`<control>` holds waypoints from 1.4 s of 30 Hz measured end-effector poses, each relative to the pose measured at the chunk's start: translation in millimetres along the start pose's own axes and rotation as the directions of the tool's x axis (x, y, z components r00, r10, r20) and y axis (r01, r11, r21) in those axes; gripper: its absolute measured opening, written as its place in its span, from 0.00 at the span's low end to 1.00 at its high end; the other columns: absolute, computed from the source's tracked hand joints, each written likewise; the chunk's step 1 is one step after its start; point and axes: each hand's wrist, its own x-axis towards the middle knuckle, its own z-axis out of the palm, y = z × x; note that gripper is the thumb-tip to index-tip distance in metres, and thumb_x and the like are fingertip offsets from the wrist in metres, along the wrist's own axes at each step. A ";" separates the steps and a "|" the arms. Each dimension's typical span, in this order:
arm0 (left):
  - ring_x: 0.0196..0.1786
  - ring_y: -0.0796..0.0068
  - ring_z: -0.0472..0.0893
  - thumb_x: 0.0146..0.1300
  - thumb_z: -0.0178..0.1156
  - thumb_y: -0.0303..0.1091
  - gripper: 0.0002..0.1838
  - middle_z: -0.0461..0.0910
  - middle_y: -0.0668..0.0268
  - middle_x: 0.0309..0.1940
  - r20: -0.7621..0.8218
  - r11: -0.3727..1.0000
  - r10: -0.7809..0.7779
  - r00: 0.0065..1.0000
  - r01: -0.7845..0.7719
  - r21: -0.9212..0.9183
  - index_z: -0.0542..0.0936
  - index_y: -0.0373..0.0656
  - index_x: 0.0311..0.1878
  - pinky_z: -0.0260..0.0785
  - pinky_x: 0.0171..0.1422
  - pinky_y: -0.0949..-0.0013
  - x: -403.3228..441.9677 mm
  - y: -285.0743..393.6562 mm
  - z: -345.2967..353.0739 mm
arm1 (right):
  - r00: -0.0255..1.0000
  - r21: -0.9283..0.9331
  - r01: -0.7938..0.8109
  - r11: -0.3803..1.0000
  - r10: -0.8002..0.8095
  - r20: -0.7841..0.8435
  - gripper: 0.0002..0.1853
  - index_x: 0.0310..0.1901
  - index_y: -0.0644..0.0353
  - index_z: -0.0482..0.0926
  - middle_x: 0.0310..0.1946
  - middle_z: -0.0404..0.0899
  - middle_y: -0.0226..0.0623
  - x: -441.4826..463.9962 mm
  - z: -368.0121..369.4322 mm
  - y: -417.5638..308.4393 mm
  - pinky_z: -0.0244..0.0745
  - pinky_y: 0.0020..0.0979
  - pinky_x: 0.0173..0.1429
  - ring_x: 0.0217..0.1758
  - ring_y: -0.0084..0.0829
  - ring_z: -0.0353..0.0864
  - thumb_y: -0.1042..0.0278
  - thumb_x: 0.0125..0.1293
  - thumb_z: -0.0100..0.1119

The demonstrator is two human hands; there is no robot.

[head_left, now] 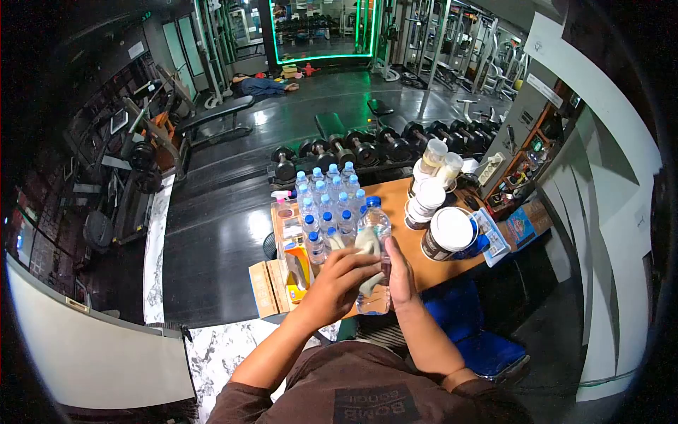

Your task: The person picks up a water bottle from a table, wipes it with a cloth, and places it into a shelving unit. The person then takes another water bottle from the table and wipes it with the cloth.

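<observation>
A large clear water bottle (374, 302) with a blue cap stands upright in front of my chest, above the near edge of the table. My right hand (401, 274) grips it from the right side, palm against the plastic. In my left hand (340, 278) is a pale cloth (369, 244), pressed to the bottle's front and left side with the fingers bent over it. The cloth hides part of the bottle. Just beyond my left hand, several small water bottles (325, 201) with blue caps stand close together in rows.
White lidded tubs (452, 230) stand on the wooden table (424, 272) at right. A cardboard box (267, 288) sits at its left edge. A blue chair (466, 321) is close on my right. Dumbbells (364, 150) line a rack behind; a person (261, 86) lies on the floor farther back.
</observation>
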 end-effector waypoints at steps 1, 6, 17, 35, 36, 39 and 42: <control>0.68 0.52 0.79 0.57 0.67 0.16 0.26 0.84 0.60 0.66 0.037 0.995 -0.053 0.998 0.056 -0.082 0.87 0.44 0.60 0.68 0.77 0.51 -4.5 6.0 -5.4 | 1.000 -0.012 0.005 1.000 -0.005 -0.008 0.25 0.71 0.55 0.76 0.54 0.84 0.33 0.1 -1.6 -3.4 0.83 0.30 0.56 0.51 0.24 0.86 0.46 0.87 0.47; 0.65 0.54 0.83 0.57 0.62 0.15 0.24 0.86 0.58 0.61 0.057 0.969 -0.113 0.992 0.123 -0.214 0.89 0.41 0.57 0.72 0.72 0.53 -13.8 -9.4 -23.1 | 0.999 0.030 -0.036 0.999 0.037 -0.007 0.26 0.71 0.56 0.75 0.52 0.85 0.34 -1.2 -5.0 -11.6 0.84 0.32 0.57 0.51 0.27 0.87 0.45 0.87 0.47; 0.71 0.49 0.77 0.48 0.60 0.11 0.35 0.83 0.61 0.68 -0.028 0.997 -0.028 0.999 0.026 -0.066 0.86 0.44 0.62 0.66 0.79 0.48 -5.1 10.5 10.3 | 0.996 -0.096 0.063 0.993 -0.069 -0.062 0.28 0.77 0.59 0.71 0.65 0.78 0.35 -1.3 10.9 -7.0 0.77 0.31 0.66 0.64 0.26 0.80 0.48 0.89 0.43; 0.68 0.50 0.77 0.51 0.62 0.15 0.26 0.85 0.59 0.63 0.036 0.988 -0.044 0.998 0.049 -0.149 0.88 0.41 0.56 0.67 0.77 0.49 -11.8 19.7 1.7 | 0.994 0.039 -0.028 0.999 0.032 -0.108 0.30 0.61 0.61 0.81 0.44 0.90 0.41 8.8 4.1 -8.3 0.87 0.34 0.45 0.40 0.32 0.90 0.39 0.86 0.43; 0.67 0.50 0.77 0.49 0.60 0.15 0.26 0.85 0.60 0.61 0.063 0.979 -0.031 0.998 0.043 -0.199 0.87 0.40 0.54 0.67 0.78 0.50 -15.8 20.6 0.5 | 0.993 0.041 -0.027 0.999 0.032 -0.112 0.30 0.61 0.61 0.81 0.44 0.90 0.41 9.3 2.5 -9.1 0.87 0.34 0.45 0.40 0.32 0.90 0.39 0.86 0.43; 0.61 0.52 0.81 0.52 0.59 0.15 0.21 0.88 0.60 0.56 0.124 0.934 0.014 0.992 0.032 -0.356 0.87 0.38 0.50 0.68 0.74 0.52 -24.1 14.0 -10.3 | 0.997 -0.005 0.020 1.000 -0.020 -0.077 0.35 0.58 0.65 0.81 0.43 0.90 0.45 12.4 -5.0 -16.0 0.89 0.38 0.45 0.37 0.38 0.92 0.36 0.86 0.40; 0.58 0.54 0.84 0.56 0.60 0.16 0.17 0.89 0.61 0.51 0.026 0.934 -0.054 0.998 0.059 -0.352 0.88 0.38 0.48 0.69 0.72 0.53 -18.5 12.0 -13.7 | 0.997 0.024 -0.028 0.999 0.026 0.072 0.29 0.64 0.57 0.78 0.47 0.88 0.41 15.6 -16.9 -19.0 0.88 0.40 0.49 0.46 0.35 0.91 0.38 0.86 0.45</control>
